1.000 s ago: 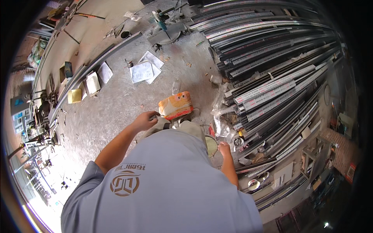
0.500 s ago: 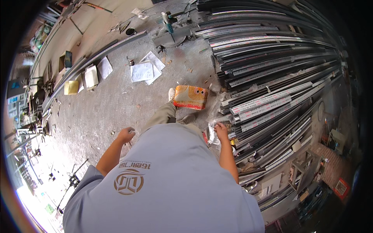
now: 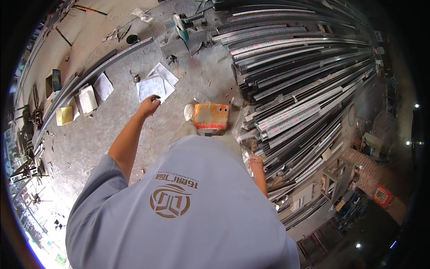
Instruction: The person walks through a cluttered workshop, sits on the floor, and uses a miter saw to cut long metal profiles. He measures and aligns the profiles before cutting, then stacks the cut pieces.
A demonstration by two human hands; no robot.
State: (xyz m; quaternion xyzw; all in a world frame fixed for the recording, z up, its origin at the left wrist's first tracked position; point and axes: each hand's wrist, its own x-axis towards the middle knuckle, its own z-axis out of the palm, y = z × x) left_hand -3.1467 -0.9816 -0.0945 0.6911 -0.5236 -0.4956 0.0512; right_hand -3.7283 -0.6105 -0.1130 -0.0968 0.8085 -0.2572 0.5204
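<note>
My left hand (image 3: pixel 149 106) reaches forward over the floor, close to the near edge of some overlapping white paper sheets (image 3: pixel 151 88). Its fingers are loosely bent and apart, and I make out nothing held in them. Low at my right side, my right hand (image 3: pixel 256 164) is beside a crumpled clear plastic wrap (image 3: pixel 246 154) and the near ends of the stacked profiles. Its fingers point forward but are small and blurred, so their grip does not show. Ahead of my body is an orange patterned stool or cushion (image 3: pixel 212 116) with two eye-like spots, next to my pale shoe (image 3: pixel 189 111).
Long dark and silver metal profiles (image 3: pixel 309 62) lie stacked along the right. A mitre saw (image 3: pixel 182 38) stands on the floor ahead. To the left, a yellow pad (image 3: pixel 64 115) and more papers (image 3: pixel 88 99) lie by a long rail (image 3: pixel 96 71). A dark can (image 3: pixel 132 39) is farther off.
My left hand has swung forward toward the paper sheets, its arm straightening. My right hand has dropped back a little, nearer my side. The view has turned slightly.
</note>
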